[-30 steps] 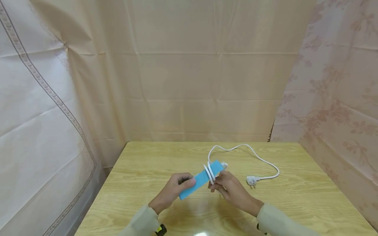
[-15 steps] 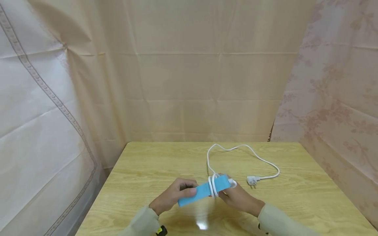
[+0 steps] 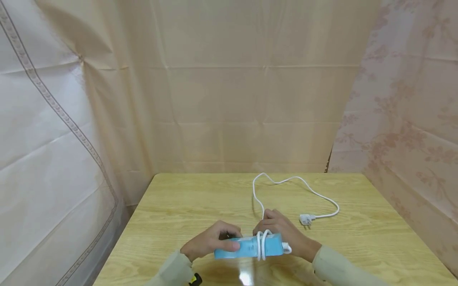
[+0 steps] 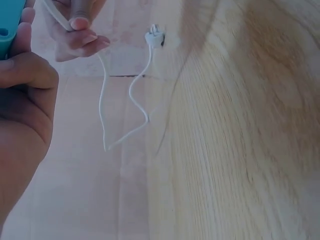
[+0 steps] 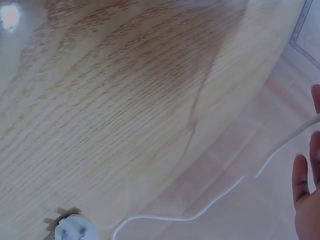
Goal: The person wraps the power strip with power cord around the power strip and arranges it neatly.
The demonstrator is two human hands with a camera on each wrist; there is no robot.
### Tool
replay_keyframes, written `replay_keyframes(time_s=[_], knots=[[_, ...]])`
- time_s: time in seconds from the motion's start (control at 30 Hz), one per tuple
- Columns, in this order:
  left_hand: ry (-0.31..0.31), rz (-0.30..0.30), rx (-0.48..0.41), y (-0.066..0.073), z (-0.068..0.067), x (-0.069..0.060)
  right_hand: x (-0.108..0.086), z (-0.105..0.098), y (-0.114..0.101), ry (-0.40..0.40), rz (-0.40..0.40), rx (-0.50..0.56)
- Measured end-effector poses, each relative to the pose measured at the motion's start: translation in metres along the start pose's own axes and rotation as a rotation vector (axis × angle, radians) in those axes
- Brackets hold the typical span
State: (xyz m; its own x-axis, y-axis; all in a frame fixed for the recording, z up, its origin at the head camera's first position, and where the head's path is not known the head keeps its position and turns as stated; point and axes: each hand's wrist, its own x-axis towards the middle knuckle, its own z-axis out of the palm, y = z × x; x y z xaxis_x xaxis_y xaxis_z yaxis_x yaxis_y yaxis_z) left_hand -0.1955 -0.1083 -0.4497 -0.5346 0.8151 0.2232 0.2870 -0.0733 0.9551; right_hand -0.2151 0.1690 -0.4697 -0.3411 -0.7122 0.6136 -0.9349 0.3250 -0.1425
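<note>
My left hand [image 3: 209,241] grips the left end of a blue power strip [image 3: 247,247], thumb across its near face. White cord [image 3: 264,246] loops round the strip's right part and joins its right end. Behind the strip, my right hand [image 3: 286,234] pinches the cord where it leads away; the left wrist view shows this right hand [image 4: 80,30] with the cord running between thumb and fingers. Only a corner of the power strip [image 4: 9,25] shows there. In the right wrist view part of a hand [image 5: 310,200] appears at the right edge, beside the cord.
The loose cord [image 3: 282,181] curves across the back of the wooden table [image 3: 179,198] to a white plug [image 3: 305,219], prongs toward me, on the right. Beige cloth [image 3: 232,99] hangs behind the table, with cloth at both sides too.
The power strip has turned nearly level and come nearer to me. My right hand has gone from its near side round to behind it with the cord. The plug stays put.
</note>
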Motion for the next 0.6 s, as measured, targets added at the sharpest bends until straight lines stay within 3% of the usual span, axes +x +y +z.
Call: replay_keyframes(time_s=[0.43,0.6], knots=[[-0.099,-0.017,0.105,0.001,0.0007,-0.0009,0.0068,-0.0007,-0.0029,-0.016,-0.066,-0.067],[-0.158,-0.077,0.252,0.0035,0.0029,0.0028,0.0067,0.0003,-0.0036,-0.032,-0.067,-0.079]])
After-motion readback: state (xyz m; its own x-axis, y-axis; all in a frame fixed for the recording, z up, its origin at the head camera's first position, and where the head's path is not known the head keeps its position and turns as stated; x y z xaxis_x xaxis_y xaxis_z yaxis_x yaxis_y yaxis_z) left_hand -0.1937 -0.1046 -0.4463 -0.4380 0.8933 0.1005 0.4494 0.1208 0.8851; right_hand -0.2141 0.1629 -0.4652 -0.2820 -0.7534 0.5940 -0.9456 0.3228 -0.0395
